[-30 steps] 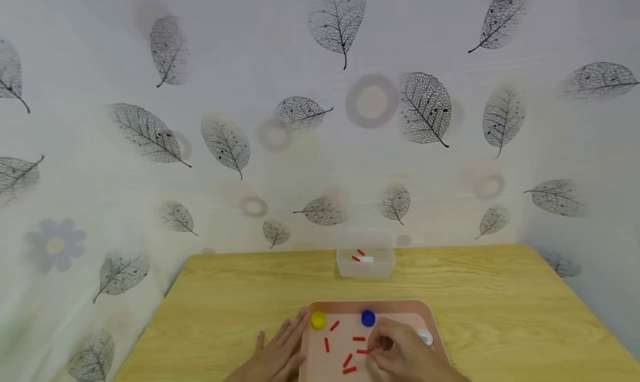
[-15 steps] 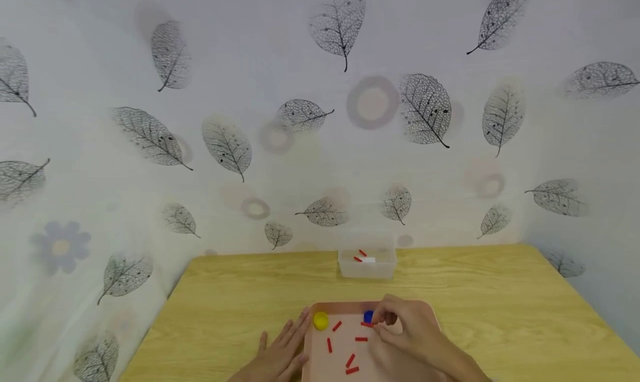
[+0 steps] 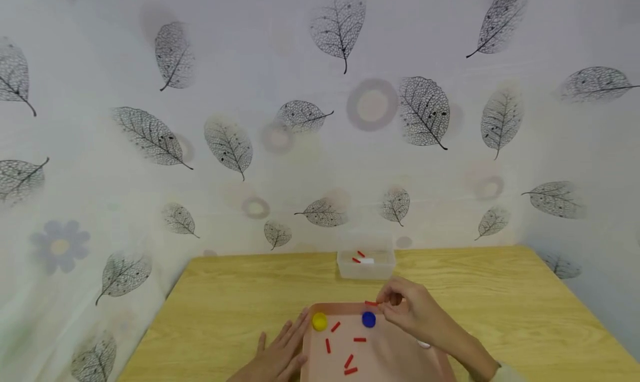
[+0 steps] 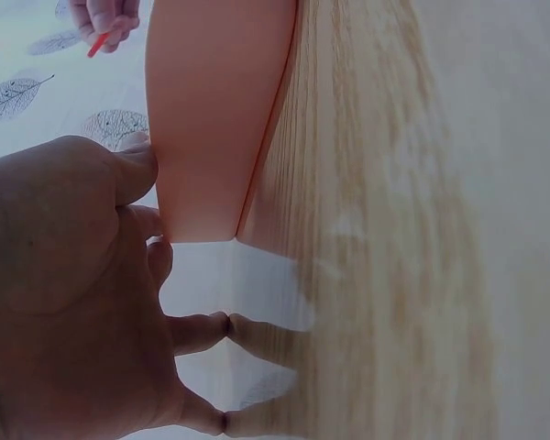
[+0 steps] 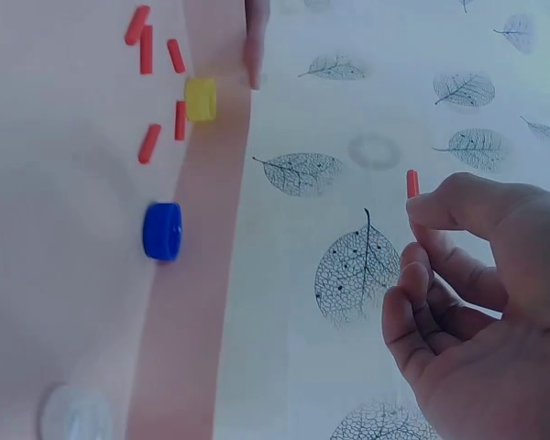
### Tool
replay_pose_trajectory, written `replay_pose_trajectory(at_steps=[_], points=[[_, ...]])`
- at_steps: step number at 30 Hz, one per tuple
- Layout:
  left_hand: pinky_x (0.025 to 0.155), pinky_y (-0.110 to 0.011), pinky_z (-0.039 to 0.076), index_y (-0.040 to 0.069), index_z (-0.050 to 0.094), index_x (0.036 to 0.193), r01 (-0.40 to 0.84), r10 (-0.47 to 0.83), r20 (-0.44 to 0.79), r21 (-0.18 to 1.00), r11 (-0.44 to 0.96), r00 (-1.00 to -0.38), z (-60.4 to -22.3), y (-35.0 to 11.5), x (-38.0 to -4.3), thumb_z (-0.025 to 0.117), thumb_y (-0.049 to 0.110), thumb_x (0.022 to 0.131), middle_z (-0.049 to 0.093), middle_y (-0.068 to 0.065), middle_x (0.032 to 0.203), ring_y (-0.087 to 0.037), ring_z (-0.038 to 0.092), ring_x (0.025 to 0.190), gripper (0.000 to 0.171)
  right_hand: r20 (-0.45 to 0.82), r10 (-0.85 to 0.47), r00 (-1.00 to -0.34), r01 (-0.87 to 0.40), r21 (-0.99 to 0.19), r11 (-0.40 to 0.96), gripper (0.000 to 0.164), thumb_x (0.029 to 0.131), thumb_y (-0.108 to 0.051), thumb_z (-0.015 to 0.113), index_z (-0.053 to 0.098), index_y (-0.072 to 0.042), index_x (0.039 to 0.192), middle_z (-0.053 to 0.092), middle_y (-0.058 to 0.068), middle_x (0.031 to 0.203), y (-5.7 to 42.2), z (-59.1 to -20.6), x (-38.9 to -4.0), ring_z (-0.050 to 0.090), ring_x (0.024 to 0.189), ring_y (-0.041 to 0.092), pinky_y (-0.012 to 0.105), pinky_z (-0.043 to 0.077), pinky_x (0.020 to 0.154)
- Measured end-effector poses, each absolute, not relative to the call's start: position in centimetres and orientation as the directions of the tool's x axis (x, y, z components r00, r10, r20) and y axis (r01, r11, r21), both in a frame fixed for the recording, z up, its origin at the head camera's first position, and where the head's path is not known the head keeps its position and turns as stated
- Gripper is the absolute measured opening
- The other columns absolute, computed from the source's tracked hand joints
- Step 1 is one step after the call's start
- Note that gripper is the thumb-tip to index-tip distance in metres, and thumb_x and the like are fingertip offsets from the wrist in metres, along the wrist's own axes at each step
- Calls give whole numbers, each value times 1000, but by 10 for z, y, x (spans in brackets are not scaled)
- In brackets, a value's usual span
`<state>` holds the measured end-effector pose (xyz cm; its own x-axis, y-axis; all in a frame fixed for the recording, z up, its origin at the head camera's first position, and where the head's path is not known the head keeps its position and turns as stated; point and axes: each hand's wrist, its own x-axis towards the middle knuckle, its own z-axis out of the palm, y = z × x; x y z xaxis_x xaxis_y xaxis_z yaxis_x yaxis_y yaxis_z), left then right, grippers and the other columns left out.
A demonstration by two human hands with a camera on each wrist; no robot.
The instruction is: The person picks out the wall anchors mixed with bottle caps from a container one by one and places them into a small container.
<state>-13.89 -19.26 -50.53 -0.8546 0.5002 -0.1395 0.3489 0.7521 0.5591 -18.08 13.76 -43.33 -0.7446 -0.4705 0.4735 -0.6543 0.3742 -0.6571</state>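
My right hand (image 3: 417, 310) pinches a short red stick (image 3: 371, 303) between thumb and fingertips, up over the far rim of the pink tray (image 3: 332, 307). In the right wrist view the stick (image 5: 412, 183) points up out of the pinch. Several more red sticks (image 3: 359, 340) lie scattered on the tray. A yellow cap (image 3: 319, 321) sits in its far left corner and a blue cap (image 3: 369, 319) near the far side. My left hand (image 3: 277, 354) rests flat along the tray's left side, fingers straight. In the left wrist view its thumb (image 4: 137, 174) touches the tray wall.
Behind the tray, a clear plastic box (image 3: 366, 270) holds red sticks and a white piece. A white cap (image 3: 423, 344), partly hidden by my right arm, lies at the tray's right side. A leaf-patterned wall (image 3: 320, 165) backs the wooden table (image 3: 225, 304).
From low over the tray, my right hand has carried the pinched red stick away from me, past the blue cap, to the far rim. The left hand keeps its place.
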Motion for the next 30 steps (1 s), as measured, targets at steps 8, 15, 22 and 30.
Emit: replay_pose_trajectory(at_steps=[8, 15, 22, 30], points=[[89, -82, -4, 33, -1, 153, 330, 495, -151, 579, 746, -856, -509, -196, -137, 25, 53, 100, 0, 7, 159, -43, 12, 140, 62, 491, -445, -749, -661, -610, 438, 17, 85, -5, 69, 62, -21, 86, 60, -8, 83, 140, -425, -205, 53, 71, 11, 24, 48, 64], [90, -81, -5, 33, -1, 153, 334, 498, -136, 589, 736, -857, -509, -196, -137, 27, 52, 100, -1, 9, 158, -40, 12, 141, 62, 507, -407, -760, -649, -580, 492, 15, 83, -3, 70, 64, -15, 87, 60, -8, 82, 142, -426, -228, 52, 70, 7, 26, 49, 61], [90, -82, -2, 33, -2, 152, 345, 498, -131, 573, 744, -857, -509, -194, -138, 26, 53, 100, -3, 10, 158, -40, 14, 140, 62, 571, -390, -723, -684, -507, 525, 13, 80, -1, 72, 65, -11, 86, 56, -5, 78, 144, -427, -246, 50, 67, 13, 29, 47, 57], [87, -83, -1, 32, 0, 153, 359, 506, -123, 564, 743, -854, -510, -194, -140, 25, 52, 101, -1, 7, 159, -44, 16, 139, 61, 555, -370, -745, -656, -511, 555, 12, 81, -3, 71, 64, -11, 85, 56, -3, 78, 140, -424, -266, 49, 66, 11, 24, 45, 57]])
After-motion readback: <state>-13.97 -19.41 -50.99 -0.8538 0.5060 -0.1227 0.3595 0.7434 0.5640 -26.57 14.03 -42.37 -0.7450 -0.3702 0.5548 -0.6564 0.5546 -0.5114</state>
